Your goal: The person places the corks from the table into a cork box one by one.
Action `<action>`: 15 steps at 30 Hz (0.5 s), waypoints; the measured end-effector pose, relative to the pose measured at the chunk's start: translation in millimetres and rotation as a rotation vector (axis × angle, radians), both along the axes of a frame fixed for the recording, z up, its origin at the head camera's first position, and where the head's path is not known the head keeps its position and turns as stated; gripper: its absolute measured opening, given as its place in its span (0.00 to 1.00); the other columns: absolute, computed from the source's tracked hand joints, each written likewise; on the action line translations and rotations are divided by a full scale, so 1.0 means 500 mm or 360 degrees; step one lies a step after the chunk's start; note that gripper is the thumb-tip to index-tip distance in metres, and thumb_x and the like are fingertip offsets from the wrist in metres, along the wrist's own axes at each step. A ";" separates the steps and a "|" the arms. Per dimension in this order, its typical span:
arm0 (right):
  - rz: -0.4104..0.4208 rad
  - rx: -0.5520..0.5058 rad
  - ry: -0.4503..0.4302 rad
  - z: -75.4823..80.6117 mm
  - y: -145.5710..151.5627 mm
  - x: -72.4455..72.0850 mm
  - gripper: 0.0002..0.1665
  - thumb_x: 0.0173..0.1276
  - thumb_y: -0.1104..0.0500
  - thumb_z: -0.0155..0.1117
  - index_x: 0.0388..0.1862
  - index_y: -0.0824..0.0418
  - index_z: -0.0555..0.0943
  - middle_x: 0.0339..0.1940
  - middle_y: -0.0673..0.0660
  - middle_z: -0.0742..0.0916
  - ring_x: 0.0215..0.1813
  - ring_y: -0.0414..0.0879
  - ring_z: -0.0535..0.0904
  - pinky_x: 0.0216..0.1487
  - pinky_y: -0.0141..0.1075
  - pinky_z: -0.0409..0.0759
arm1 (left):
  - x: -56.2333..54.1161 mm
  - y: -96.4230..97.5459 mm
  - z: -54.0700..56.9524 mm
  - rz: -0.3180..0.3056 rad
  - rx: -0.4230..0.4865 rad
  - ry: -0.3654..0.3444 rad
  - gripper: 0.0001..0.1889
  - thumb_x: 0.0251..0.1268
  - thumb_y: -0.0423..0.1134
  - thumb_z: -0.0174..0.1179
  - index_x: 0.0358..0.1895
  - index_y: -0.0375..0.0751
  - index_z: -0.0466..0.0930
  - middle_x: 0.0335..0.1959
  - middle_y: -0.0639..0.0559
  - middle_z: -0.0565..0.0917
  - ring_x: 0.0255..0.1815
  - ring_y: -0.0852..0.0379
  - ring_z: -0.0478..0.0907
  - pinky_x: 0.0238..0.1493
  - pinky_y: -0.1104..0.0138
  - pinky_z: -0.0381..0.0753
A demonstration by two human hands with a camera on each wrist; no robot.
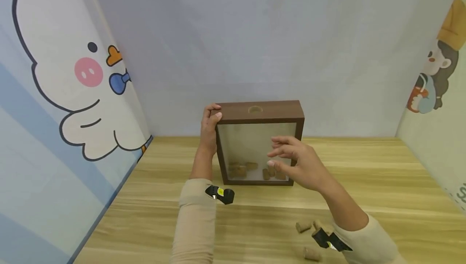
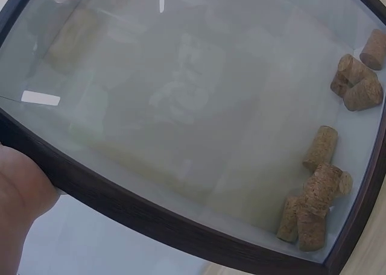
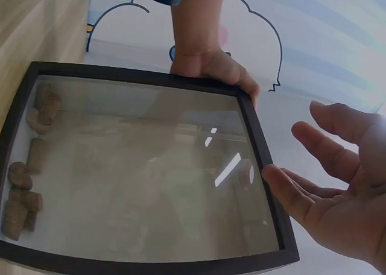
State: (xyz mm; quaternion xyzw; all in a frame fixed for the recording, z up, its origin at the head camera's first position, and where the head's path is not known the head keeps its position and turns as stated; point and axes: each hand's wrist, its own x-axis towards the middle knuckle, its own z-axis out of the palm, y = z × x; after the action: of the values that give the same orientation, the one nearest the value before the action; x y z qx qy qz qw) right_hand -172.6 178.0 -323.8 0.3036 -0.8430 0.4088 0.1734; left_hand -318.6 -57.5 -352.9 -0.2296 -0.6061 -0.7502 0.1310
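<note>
A dark brown shadow box (image 1: 260,112) with a glass front stands upright on the table, a round hole in its top edge. Several corks (image 1: 239,171) lie inside along the bottom, in two loose groups; the left wrist view shows these corks (image 2: 319,190) behind the glass. My left hand (image 1: 210,128) grips the box's upper left corner, thumb at the top edge. In front of the glass, at the right side, hovers my right hand (image 1: 296,160) with fingers spread and nothing held. The right wrist view shows the right hand (image 3: 338,184) near the frame's top edge; contact is unclear.
Loose corks (image 1: 303,226) lie on the wooden table (image 1: 174,215) beside my right forearm, which partly hides some; another cork (image 1: 312,253) is nearer the front. A pale cloth wall (image 1: 255,33) rises behind the box, with cartoon-printed walls at left and right.
</note>
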 end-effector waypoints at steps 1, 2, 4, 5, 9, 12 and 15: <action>0.0004 0.0013 -0.0002 -0.006 0.003 0.002 0.09 0.59 0.64 0.67 0.39 0.64 0.84 0.57 0.62 0.76 0.55 0.55 0.74 0.42 0.43 0.76 | -0.007 -0.001 -0.006 0.0001 0.0002 0.0003 0.11 0.58 0.43 0.47 0.45 0.55 0.66 0.61 0.49 0.59 0.62 0.54 0.52 0.60 0.55 0.47; 0.0014 0.0005 -0.0021 -0.011 0.006 0.005 0.08 0.59 0.64 0.66 0.39 0.63 0.84 0.57 0.62 0.76 0.55 0.55 0.74 0.41 0.42 0.77 | -0.007 -0.001 -0.005 -0.0005 0.0006 0.0002 0.11 0.58 0.42 0.47 0.45 0.54 0.66 0.61 0.49 0.59 0.62 0.54 0.52 0.60 0.56 0.47; 0.0038 -0.0015 -0.0041 -0.022 0.012 0.009 0.08 0.59 0.65 0.66 0.38 0.62 0.84 0.56 0.61 0.77 0.50 0.52 0.76 0.37 0.39 0.77 | -0.007 -0.001 -0.005 -0.0018 0.0010 0.0003 0.11 0.59 0.42 0.47 0.46 0.54 0.66 0.61 0.50 0.59 0.62 0.54 0.51 0.60 0.56 0.47; 0.0056 -0.0037 -0.0045 -0.029 0.015 0.010 0.08 0.59 0.65 0.66 0.38 0.62 0.84 0.56 0.61 0.77 0.48 0.51 0.77 0.36 0.38 0.77 | -0.008 -0.001 -0.005 -0.0021 0.0013 0.0010 0.11 0.59 0.42 0.47 0.46 0.54 0.66 0.61 0.50 0.59 0.62 0.54 0.51 0.59 0.56 0.47; 0.0133 -0.0134 -0.0042 -0.057 0.024 0.016 0.09 0.58 0.68 0.66 0.39 0.62 0.83 0.51 0.59 0.80 0.38 0.46 0.79 0.36 0.35 0.77 | -0.009 -0.001 -0.006 -0.0022 0.0026 0.0018 0.11 0.59 0.41 0.46 0.45 0.54 0.66 0.60 0.51 0.59 0.61 0.53 0.51 0.59 0.56 0.48; 0.0154 -0.0169 -0.0008 -0.080 0.032 0.020 0.12 0.57 0.70 0.66 0.40 0.62 0.82 0.48 0.59 0.81 0.37 0.44 0.79 0.37 0.35 0.77 | -0.009 0.000 -0.007 -0.0012 0.0029 0.0017 0.11 0.58 0.42 0.47 0.45 0.54 0.67 0.59 0.51 0.60 0.61 0.54 0.52 0.59 0.57 0.47; 0.0167 -0.0159 -0.0001 -0.101 0.041 0.025 0.15 0.56 0.71 0.66 0.44 0.63 0.81 0.44 0.56 0.83 0.37 0.44 0.79 0.38 0.37 0.77 | -0.010 0.000 -0.009 -0.0005 0.0020 0.0026 0.11 0.58 0.42 0.48 0.45 0.54 0.67 0.59 0.50 0.60 0.61 0.54 0.52 0.59 0.57 0.47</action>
State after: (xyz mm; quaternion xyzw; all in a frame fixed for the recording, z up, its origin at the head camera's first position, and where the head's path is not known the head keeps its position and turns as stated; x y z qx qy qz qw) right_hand -159.9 198.6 -374.5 0.3383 -0.8045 0.4590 0.1665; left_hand -323.5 -57.3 -357.3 -0.2358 -0.5998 -0.7524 0.1361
